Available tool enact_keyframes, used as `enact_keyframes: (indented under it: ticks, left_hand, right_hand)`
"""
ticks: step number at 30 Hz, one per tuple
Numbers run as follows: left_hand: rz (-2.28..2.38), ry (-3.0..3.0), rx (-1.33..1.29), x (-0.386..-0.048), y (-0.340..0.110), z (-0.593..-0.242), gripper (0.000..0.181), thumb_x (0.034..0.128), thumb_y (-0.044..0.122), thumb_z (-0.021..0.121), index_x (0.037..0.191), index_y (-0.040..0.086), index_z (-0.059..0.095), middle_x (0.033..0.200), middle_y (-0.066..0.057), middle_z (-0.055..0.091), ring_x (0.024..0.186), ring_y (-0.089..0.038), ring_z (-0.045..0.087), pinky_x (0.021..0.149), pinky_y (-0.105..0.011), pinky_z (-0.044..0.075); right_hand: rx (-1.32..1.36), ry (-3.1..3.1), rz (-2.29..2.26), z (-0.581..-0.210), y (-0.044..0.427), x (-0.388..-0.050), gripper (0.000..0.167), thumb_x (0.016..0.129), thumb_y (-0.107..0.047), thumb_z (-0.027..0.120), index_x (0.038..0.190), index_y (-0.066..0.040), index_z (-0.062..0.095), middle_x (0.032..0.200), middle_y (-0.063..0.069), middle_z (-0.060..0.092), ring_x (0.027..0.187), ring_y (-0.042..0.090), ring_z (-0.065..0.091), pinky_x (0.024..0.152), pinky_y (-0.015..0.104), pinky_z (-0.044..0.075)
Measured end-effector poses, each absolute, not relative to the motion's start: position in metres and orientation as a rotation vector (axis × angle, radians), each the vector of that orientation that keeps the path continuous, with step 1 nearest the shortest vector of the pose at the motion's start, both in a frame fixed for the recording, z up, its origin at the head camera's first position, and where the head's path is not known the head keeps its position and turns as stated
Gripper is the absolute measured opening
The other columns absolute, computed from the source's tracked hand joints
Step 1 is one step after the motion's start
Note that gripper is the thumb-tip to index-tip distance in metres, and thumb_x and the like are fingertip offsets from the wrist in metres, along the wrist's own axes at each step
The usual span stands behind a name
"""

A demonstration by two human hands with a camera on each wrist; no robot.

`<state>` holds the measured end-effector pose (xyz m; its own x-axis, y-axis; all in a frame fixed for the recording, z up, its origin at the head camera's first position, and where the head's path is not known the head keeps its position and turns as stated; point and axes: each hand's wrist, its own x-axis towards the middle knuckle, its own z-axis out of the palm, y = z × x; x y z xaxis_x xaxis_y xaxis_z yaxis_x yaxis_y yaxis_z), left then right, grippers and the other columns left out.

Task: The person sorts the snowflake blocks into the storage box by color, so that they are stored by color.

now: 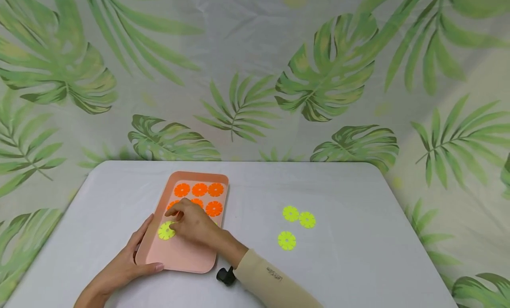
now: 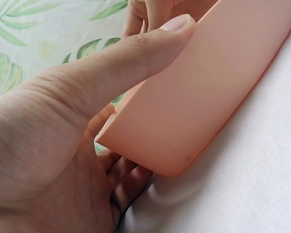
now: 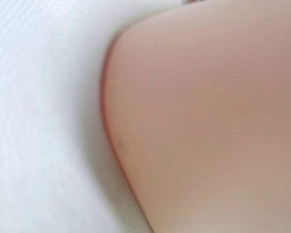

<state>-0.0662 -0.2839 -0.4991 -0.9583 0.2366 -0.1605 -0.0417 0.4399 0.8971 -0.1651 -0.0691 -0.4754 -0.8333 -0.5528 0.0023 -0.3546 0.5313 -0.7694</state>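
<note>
A shallow pink tray (image 1: 181, 258) lies on the left of the table, its corner filling much of both wrist views. My left hand (image 1: 125, 259) grips its near left corner, thumb on the near rim and fingers along the left side. Over the tray, my right hand (image 1: 195, 224) has thumb and index finger apart beside a yellow-green notched disc (image 1: 165, 231), and the thumb overlaps that disc's edge. Several orange notched discs (image 1: 182, 190) lie in rows at the tray's far end. The right hand partly covers some of them. A sliver of yellow-green shows behind the hand.
Three loose yellow-green discs (image 1: 287, 240) lie on the white table (image 1: 350, 259) right of the tray. A small black device (image 1: 226, 276) sits at the right wrist, by the tray's near right corner. A leaf-printed cloth (image 1: 247, 47) hangs behind the table.
</note>
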Motion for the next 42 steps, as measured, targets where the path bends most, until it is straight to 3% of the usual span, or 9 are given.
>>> enact_keyframes:
  ticks: [5, 9, 14, 16, 21, 23, 27, 29, 42]
  left_hand:
    - [1.531, 2.423, 0.161, -0.066, -0.282, -0.498, 0.118, 0.0851, 0.013, 0.084, 0.167, 0.041, 0.004, 0.171, -0.017, 0.012, 0.131, 0.012, 0.027, 0.092, -0.008, 0.030]
    - [1.491, 2.406, 0.100, -0.068, -0.281, -0.496, 0.118, 0.0855, 0.016, 0.084, 0.166, 0.045, 0.002, 0.172, -0.018, 0.010, 0.146, -0.016, 0.024, 0.091, -0.011, 0.030]
    - [1.482, 2.380, 0.062, -0.070, -0.281, -0.495, 0.120, 0.0852, 0.016, 0.084, 0.166, 0.047, 0.000, 0.172, -0.020, 0.007, 0.148, -0.041, 0.020, 0.107, -0.039, 0.032]
    - [1.496, 2.373, 0.057, -0.070, -0.281, -0.495, 0.120, 0.0850, 0.016, 0.084, 0.166, 0.047, 0.000, 0.172, -0.021, 0.007, 0.148, -0.043, 0.019, 0.108, -0.055, 0.029]
    - [1.489, 2.389, 0.067, -0.070, -0.281, -0.496, 0.120, 0.0848, 0.016, 0.084, 0.166, 0.045, 0.001, 0.172, -0.020, 0.010, 0.146, -0.040, 0.021, 0.106, -0.034, 0.032]
    - [1.484, 2.390, 0.067, -0.070, -0.280, -0.496, 0.120, 0.0847, 0.016, 0.084, 0.166, 0.045, 0.001, 0.172, -0.020, 0.010, 0.145, -0.039, 0.022, 0.105, -0.033, 0.032]
    - [1.510, 2.366, 0.056, -0.071, -0.280, -0.497, 0.121, 0.0838, 0.016, 0.084, 0.166, 0.046, 0.001, 0.172, -0.021, 0.007, 0.147, -0.042, 0.020, 0.109, -0.064, 0.028]
    - [1.512, 2.361, 0.054, -0.071, -0.279, -0.497, 0.121, 0.0836, 0.016, 0.085, 0.166, 0.046, 0.001, 0.172, -0.021, 0.006, 0.147, -0.043, 0.019, 0.109, -0.069, 0.025]
    - [1.508, 2.358, 0.049, -0.069, -0.281, -0.496, 0.121, 0.0846, 0.015, 0.084, 0.166, 0.046, 0.000, 0.173, -0.021, 0.005, 0.147, -0.042, 0.019, 0.108, -0.061, 0.026]
  right_hand:
    - [-0.776, 2.447, -1.316, -0.468, -0.055, -0.167, 0.027, 0.095, -0.013, 0.077, 0.122, -0.014, 0.074, 0.116, 0.000, 0.066, 0.093, 0.000, 0.058, 0.077, 0.010, 0.050]
    - [-0.820, 2.399, -1.420, -0.463, -0.040, -0.168, 0.027, 0.095, -0.010, 0.076, 0.122, -0.009, 0.073, 0.120, 0.008, 0.070, 0.092, 0.002, 0.060, 0.080, 0.012, 0.051]
    - [-0.857, 2.409, -1.489, -0.458, -0.021, -0.172, 0.025, 0.096, -0.009, 0.074, 0.121, -0.007, 0.072, 0.122, 0.010, 0.072, 0.094, 0.004, 0.062, 0.083, 0.014, 0.052]
    - [-0.846, 2.404, -1.520, -0.456, -0.015, -0.174, 0.024, 0.096, -0.009, 0.074, 0.120, -0.007, 0.072, 0.122, 0.011, 0.072, 0.094, 0.005, 0.063, 0.082, 0.016, 0.052]
    - [-0.783, 2.391, -1.579, -0.450, 0.005, -0.175, 0.022, 0.097, -0.009, 0.074, 0.119, -0.009, 0.073, 0.122, 0.012, 0.072, 0.096, 0.010, 0.063, 0.084, 0.023, 0.054]
    - [-0.765, 2.402, -1.585, -0.450, 0.014, -0.176, 0.023, 0.097, -0.010, 0.073, 0.120, -0.009, 0.073, 0.122, 0.011, 0.071, 0.098, 0.013, 0.064, 0.085, 0.025, 0.054]
    - [-0.734, 2.414, -1.612, -0.450, 0.035, -0.180, 0.024, 0.097, -0.011, 0.073, 0.122, -0.009, 0.072, 0.121, 0.012, 0.071, 0.101, 0.017, 0.064, 0.085, 0.026, 0.053]
    - [-0.710, 2.426, -1.626, -0.450, 0.046, -0.182, 0.024, 0.097, -0.012, 0.073, 0.121, -0.009, 0.072, 0.121, 0.012, 0.071, 0.102, 0.018, 0.064, 0.084, 0.025, 0.053]
    - [-0.563, 2.545, -1.630, -0.457, 0.109, -0.188, 0.022, 0.098, -0.018, 0.073, 0.121, -0.016, 0.073, 0.121, 0.009, 0.073, 0.103, 0.018, 0.066, 0.085, 0.027, 0.054]
